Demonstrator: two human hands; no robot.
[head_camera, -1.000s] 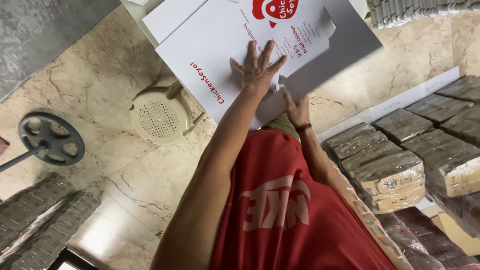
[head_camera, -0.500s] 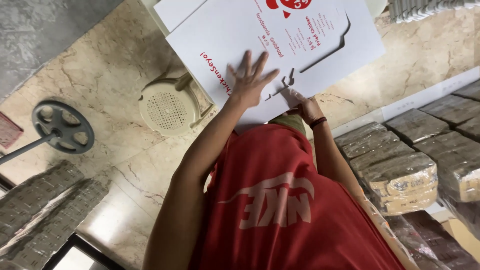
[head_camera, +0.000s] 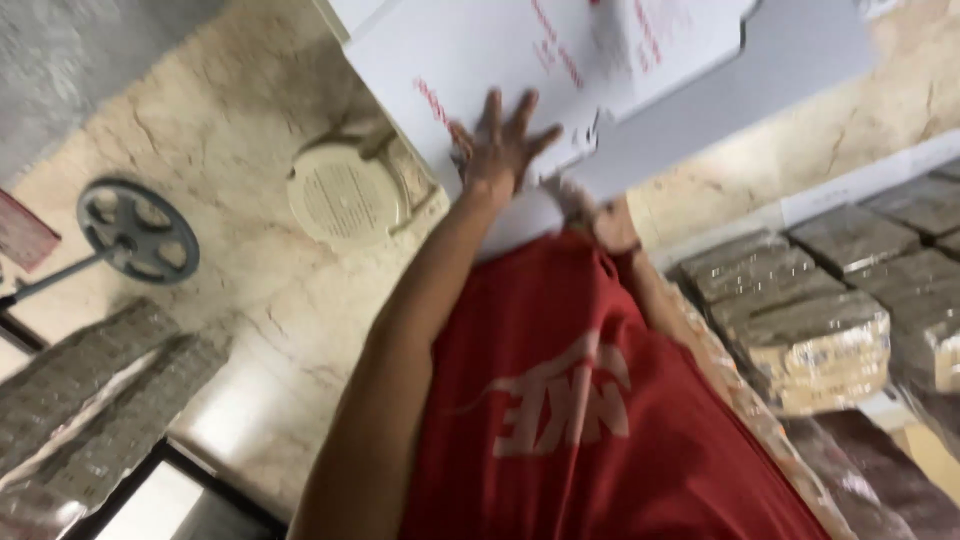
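A large white cardboard box (head_camera: 640, 60) with red print, flat and partly folded, is held out in front of my red shirt. My left hand (head_camera: 497, 148) lies flat on its panel with the fingers spread wide. My right hand (head_camera: 598, 215), with a dark band at the wrist, is blurred and sits at the box's near edge beside a grey flap (head_camera: 760, 90); it seems to grip that edge. The top of the box runs out of view.
A round beige plastic stool (head_camera: 345, 195) stands on the marble floor (head_camera: 230, 290) to the left. A dark wheel-shaped metal part (head_camera: 138, 230) lies further left. Stacks of plastic-wrapped flat bundles (head_camera: 810, 330) fill the right side, and grey bundles (head_camera: 90, 390) lie at the lower left.
The box has shifted up and right in view, its printed face now mostly out of frame. A grey flap has swung out on the right. My left hand stayed pressed on the panel.
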